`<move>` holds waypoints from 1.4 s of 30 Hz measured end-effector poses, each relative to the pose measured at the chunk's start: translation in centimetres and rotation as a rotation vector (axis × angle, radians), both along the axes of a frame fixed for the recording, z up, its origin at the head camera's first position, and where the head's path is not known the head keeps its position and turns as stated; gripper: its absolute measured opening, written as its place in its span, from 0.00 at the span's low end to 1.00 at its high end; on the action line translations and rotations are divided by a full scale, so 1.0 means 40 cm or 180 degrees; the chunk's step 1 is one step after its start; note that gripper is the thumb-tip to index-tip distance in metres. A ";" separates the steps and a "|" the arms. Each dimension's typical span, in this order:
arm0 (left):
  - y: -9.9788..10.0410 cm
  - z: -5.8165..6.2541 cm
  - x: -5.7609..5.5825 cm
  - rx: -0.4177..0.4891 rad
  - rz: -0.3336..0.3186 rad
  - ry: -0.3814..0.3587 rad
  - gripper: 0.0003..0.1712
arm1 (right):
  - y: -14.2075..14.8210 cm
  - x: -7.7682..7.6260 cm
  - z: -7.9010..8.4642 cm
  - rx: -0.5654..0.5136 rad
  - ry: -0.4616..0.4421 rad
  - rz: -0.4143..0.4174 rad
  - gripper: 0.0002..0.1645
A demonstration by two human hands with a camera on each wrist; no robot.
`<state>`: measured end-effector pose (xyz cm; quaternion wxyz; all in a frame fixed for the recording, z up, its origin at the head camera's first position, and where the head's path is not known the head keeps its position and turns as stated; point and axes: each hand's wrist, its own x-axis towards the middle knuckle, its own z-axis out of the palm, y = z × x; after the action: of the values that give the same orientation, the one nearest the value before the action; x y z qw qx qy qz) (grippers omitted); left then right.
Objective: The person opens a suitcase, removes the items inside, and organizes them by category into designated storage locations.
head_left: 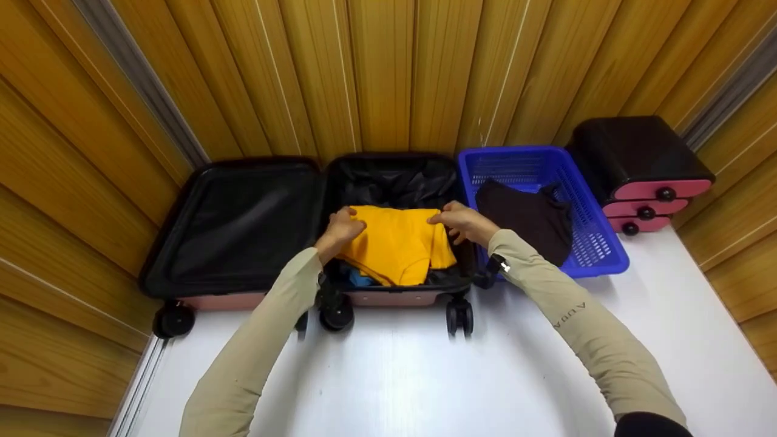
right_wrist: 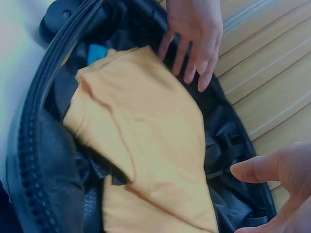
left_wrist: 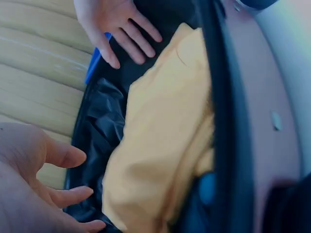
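Note:
A folded yellow T-shirt (head_left: pixel 394 243) lies in the right half of an open pink suitcase (head_left: pixel 388 297) with black lining. My left hand (head_left: pixel 343 229) is at the shirt's left edge, and my right hand (head_left: pixel 464 222) is at its right edge. In the left wrist view, the left hand (left_wrist: pixel 43 179) has its fingers spread, apart from the shirt (left_wrist: pixel 155 126). The right wrist view shows the right hand (right_wrist: pixel 277 189) with thumb and fingers parted, beside the cloth (right_wrist: pixel 150 126). A bit of blue cloth (head_left: pixel 359 277) peeks out under the shirt.
The suitcase's other half (head_left: pixel 237 224) lies at the left, its black lining upward. To the right, a blue plastic basket (head_left: pixel 598 243) holds a dark garment (head_left: pixel 528 218). Beyond it is a black cabinet (head_left: pixel 643 149) with pink drawers. A wood-panelled wall (head_left: pixel 388 73) rises behind.

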<state>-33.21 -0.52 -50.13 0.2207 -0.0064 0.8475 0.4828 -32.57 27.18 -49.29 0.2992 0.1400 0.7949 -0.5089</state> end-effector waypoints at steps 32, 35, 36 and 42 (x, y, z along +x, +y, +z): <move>-0.055 -0.046 0.035 0.0342 0.0172 0.0197 0.28 | -0.014 -0.003 -0.058 -0.0502 0.0583 -0.0531 0.19; -0.053 -0.050 0.039 0.0461 0.0175 -0.0021 0.33 | -0.011 0.003 -0.046 -0.0492 0.0589 -0.0634 0.17; -0.051 -0.050 0.039 0.0485 0.0187 -0.0101 0.36 | -0.010 0.005 -0.042 -0.0483 0.0584 -0.0664 0.17; -0.038 -0.054 0.041 0.0720 0.0305 -0.0357 0.28 | 0.003 0.006 -0.028 -0.0557 0.0531 -0.0850 0.15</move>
<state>-31.57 -2.04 -52.28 0.2438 -0.0491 0.7726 0.5842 -32.33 27.28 -50.41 0.1730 0.1751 0.7440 -0.6212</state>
